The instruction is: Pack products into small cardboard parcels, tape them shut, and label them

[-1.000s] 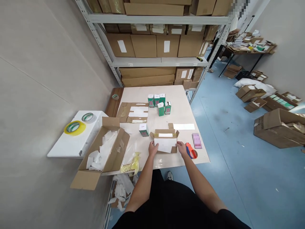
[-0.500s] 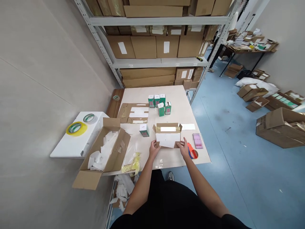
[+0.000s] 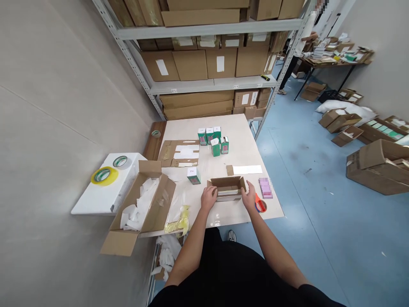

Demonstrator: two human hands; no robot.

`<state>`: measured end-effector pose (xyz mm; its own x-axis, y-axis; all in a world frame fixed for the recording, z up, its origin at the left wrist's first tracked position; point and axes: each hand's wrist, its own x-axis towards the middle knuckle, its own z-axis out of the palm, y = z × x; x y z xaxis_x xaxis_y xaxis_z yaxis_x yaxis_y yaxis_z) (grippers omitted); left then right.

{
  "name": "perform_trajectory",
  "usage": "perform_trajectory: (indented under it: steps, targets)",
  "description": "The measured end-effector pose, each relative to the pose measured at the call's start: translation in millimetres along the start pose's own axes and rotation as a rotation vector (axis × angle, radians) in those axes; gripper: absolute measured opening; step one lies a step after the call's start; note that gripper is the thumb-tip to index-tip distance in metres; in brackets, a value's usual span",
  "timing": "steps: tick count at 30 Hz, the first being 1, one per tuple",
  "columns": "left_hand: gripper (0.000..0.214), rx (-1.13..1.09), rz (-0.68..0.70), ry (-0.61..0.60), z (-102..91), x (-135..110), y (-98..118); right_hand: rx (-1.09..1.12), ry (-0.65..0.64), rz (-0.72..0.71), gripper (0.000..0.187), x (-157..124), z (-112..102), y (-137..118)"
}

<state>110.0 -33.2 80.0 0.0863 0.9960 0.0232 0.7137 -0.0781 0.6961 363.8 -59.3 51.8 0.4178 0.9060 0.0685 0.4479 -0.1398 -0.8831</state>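
A small cardboard box [image 3: 229, 198] stands with its top open near the table's front edge, a white paper area on its front wall. My left hand [image 3: 209, 198] grips its left front corner, fingers bent over the rim. At its right end is my right hand [image 3: 249, 197], thumb and fingers against the side. One green-and-white carton [image 3: 193, 175] stands to the left of the box. Several more green cartons [image 3: 215, 146] are grouped farther back. Behind the box lies a white strip [image 3: 247, 169]. Beside my right hand is an orange-and-blue object [image 3: 261, 205].
A larger open carton [image 3: 159, 204] with white paper sits at the left, near tape rolls [image 3: 104, 175] on a white surface. Flattened cardboard [image 3: 168, 153] lies behind it. Shelving [image 3: 211, 85] with boxes rises at the back. Another person [image 3: 289, 70] stands beyond it.
The box's top, closed down and facing me before, now shows an open inside. My left hand has moved up onto its rim. A brown piece at the white strip's left end has come into view.
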Motion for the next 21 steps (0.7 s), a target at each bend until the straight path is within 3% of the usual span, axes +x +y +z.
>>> perform_trajectory:
  steps: [4, 6, 8, 9, 12, 13, 17, 21]
  targets:
    - [0.046, 0.025, -0.166, -0.248, 3.9, 8.8, -3.7, -0.095, -0.151, -0.155, 0.051, -2.5, -1.5, -2.5]
    - [0.047, -0.016, -0.235, -0.355, 6.2, 7.8, -9.8, -0.149, -0.236, -0.135, 0.056, -5.0, -0.6, 3.4]
    - [0.031, -0.056, -0.231, -0.394, 9.5, 2.3, -17.5, -0.213, -0.303, -0.074, 0.058, -7.3, 0.1, 12.9]
    - [0.027, -0.082, -0.228, -0.393, 11.9, -1.9, -21.6, -0.252, -0.326, -0.04, 0.057, -8.3, 0.1, 18.2]
    - [0.065, -0.095, -0.163, -0.396, 23.2, -17.7, -32.6, -0.314, -0.416, 0.03, 0.06, -10.9, -0.9, 33.8]
    - [0.067, -0.079, -0.138, -0.383, 28.3, -22.9, -35.2, -0.315, -0.447, 0.037, 0.064, -11.7, -1.2, 38.1]
    - [0.028, 0.037, -0.115, -0.271, 48.3, -37.7, -36.0, -0.335, -0.535, -0.016, 0.064, -14.7, -1.4, 45.4]
    - [0.012, 0.143, -0.101, -0.177, 56.5, -45.5, -23.5, -0.376, -0.561, -0.063, 0.063, -11.8, -4.7, 33.2]
